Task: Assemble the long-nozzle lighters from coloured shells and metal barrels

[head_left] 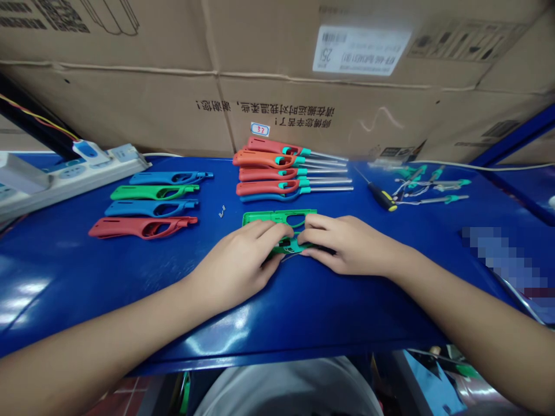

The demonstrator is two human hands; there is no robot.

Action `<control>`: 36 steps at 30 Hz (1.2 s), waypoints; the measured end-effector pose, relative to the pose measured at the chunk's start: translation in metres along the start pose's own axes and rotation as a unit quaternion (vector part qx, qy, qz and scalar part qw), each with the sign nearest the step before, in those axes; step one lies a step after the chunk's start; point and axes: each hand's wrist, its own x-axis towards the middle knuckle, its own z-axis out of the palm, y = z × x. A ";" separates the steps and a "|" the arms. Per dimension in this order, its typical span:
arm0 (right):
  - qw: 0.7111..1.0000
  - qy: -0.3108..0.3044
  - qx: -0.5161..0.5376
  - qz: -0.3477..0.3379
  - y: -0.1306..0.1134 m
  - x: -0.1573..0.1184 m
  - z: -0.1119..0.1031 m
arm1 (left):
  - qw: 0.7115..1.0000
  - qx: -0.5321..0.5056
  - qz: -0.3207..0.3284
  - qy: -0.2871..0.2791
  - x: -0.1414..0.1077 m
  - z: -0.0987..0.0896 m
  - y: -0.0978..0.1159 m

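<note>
My left hand (243, 263) and my right hand (342, 242) meet at the middle of the blue table, fingers closed on either end of a green lighter half (287, 245) with teal parts and thin wires inside. My fingers partly cover it. Just beyond it lies another green handle half (277, 216), flat on the table. Behind that is a stack of red, orange and blue lighters (269, 188) with metal tubes pointing right. Blue, green and red handle shells (143, 227) lie in a column at the left. Small metal pins (222, 211) rest between the groups.
A yellow-and-black screwdriver (384, 197) lies at the right beside several teal igniter assemblies (437, 200) with wires. A white power strip (73, 176) stands at the far left. Large cardboard boxes (277, 92) form a wall behind the table (312, 323).
</note>
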 end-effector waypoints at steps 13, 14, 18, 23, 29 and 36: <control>1.000 0.007 0.016 -0.010 -0.003 0.002 0.000 | 0.998 -0.046 -0.039 0.022 0.004 0.006 -0.002; 1.000 0.004 0.030 -0.008 -0.003 0.002 -0.001 | 0.997 -0.054 -0.041 0.020 0.005 0.006 -0.002; 0.997 0.014 0.078 0.007 -0.001 0.001 -0.004 | 0.996 -0.076 -0.043 0.017 0.006 0.006 -0.005; 0.995 0.045 0.085 0.039 0.001 0.000 -0.002 | 0.997 -0.074 -0.018 0.025 0.006 0.008 -0.007; 0.979 0.169 0.020 0.116 0.025 -0.012 -0.021 | 0.997 -0.072 0.005 0.035 0.007 0.012 -0.009; 0.909 0.276 -0.052 0.308 0.059 -0.026 -0.038 | 0.996 -0.081 0.011 0.037 0.004 0.011 -0.011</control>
